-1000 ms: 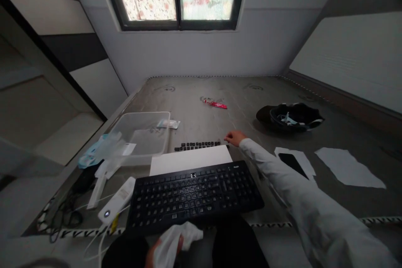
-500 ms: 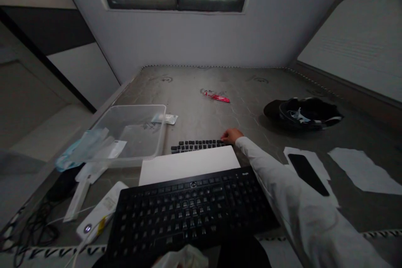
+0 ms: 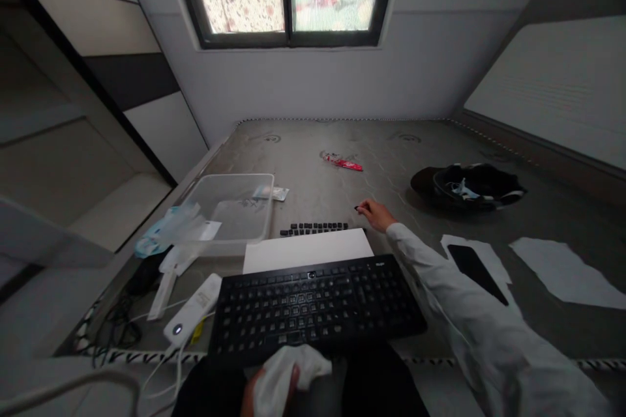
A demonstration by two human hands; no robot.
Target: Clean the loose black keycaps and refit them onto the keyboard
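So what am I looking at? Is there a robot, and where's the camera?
There's no robot, just a person using two bare hands. The camera sits on the person's head, looking forward and down. The right hand pinches a small dark piece, maybe a keycap. The left hand, low down, holds a crumpled white cloth or tissue. Close to the person is a long black keyboard. Beyond it, on the wide grey patterned surface, lie a flat white sheet, rows of little black keycaps, a clear rectangular plastic tub to the left and a dark brimmed cap to the right.
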